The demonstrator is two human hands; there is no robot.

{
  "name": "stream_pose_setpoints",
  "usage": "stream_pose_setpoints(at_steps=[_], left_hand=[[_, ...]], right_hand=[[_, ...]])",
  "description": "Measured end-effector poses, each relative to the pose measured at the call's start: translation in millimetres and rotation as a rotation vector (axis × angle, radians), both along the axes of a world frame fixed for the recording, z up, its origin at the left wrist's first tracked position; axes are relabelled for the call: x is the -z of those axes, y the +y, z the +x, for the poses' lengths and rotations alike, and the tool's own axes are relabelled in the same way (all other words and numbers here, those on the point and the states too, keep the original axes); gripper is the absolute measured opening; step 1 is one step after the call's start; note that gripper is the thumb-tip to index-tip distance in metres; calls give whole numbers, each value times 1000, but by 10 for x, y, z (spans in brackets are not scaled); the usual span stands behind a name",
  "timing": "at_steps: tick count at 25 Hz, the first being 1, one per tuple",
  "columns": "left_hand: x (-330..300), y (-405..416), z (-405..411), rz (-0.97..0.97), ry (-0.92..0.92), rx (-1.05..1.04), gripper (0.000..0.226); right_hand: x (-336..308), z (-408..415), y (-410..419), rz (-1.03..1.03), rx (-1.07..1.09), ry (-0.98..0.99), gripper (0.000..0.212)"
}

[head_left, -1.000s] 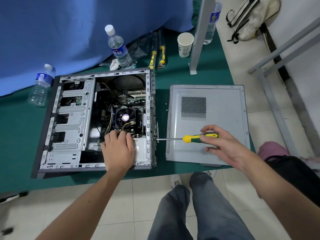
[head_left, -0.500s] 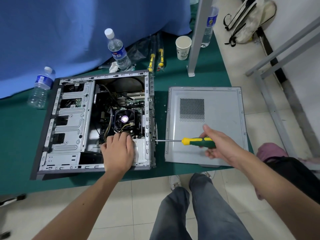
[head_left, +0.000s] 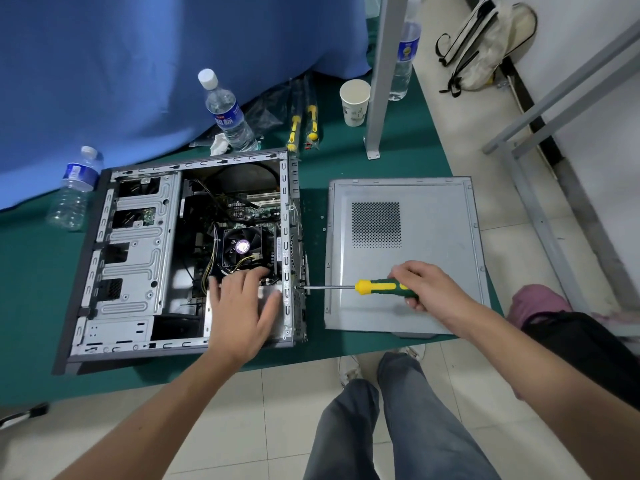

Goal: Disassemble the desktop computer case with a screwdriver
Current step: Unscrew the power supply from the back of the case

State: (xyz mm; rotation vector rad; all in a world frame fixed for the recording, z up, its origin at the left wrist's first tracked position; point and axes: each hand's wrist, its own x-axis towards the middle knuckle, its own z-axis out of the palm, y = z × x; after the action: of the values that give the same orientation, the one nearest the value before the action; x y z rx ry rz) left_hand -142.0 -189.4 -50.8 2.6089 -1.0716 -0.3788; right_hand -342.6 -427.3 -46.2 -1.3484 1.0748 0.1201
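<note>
Inspecting: one head view, looking down on a green table [head_left: 34, 278] with a floor of pale tiles at the bottom of the frame.
Computer case: the computer case [head_left: 138, 258] lies on its side, left of centre, open side up; drive bays show on its left, the motherboard and a fan [head_left: 242, 245] on its right.
Side panel: a grey side panel [head_left: 433, 237] lies flat on the table right of centre, just beside the case but apart from it, vent grid facing up.
Left hand: the left hand [head_left: 242, 306] lies palm down inside the case, in its lower right corner, fingers spread and straight, pressing on a silver box there; it grasps nothing.
Right hand: the right hand [head_left: 426, 289] is curled round the green-and-yellow handle of the screwdriver [head_left: 360, 287], above the side panel.
Screwdriver: shaft level, pointing toward frame left; the tip meets the case's right edge wall at its lower part. The screw itself is too small to make out.
Bottles: one water bottle [head_left: 227, 112] stands behind the case at upper centre; a second bottle [head_left: 74, 188] stands at the case's upper left corner; a third bottle [head_left: 403, 60] is partly hidden behind a grey upright post [head_left: 384, 74].
Cup: a paper cup [head_left: 354, 102] stands just left of that post.
Spare tools: two yellow-handled tools in clear sleeves [head_left: 303, 128] lie behind the case.
Backdrop: blue cloth [head_left: 138, 57] fills the upper left.
</note>
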Motion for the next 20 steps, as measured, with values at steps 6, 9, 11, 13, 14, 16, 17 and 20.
stream_pose_setpoints(at_steps=[6, 9, 11, 13, 14, 16, 17, 20], left_hand=[[-233, -303, 12, 69, -20, 295, 34], [-271, -485, 20, 259, -5, 281, 34], [-293, -576, 4, 303, 31, 240, 29], [-305, -638, -13, 292, 51, 201, 22], [-308, -659, -21, 285, 58, 180, 20], [-321, -696, -34, 283, 77, 138, 18], [-325, -713, -38, 284, 89, 115, 18], [-321, -760, -48, 278, 138, 41, 13]], right_hand=[[28, -24, -6, 165, 118, -144, 13], [22, 6, 0, -50, -24, 4, 21], [23, 11, -14, -24, 77, -94, 5], [51, -12, -24, 8, 134, -179, 25], [52, -19, -27, -15, 125, -182, 32], [64, -30, -15, -44, 106, -191, 37], [58, -34, -9, -40, 110, -202, 38], [69, -77, -49, -31, 128, -254, 40]])
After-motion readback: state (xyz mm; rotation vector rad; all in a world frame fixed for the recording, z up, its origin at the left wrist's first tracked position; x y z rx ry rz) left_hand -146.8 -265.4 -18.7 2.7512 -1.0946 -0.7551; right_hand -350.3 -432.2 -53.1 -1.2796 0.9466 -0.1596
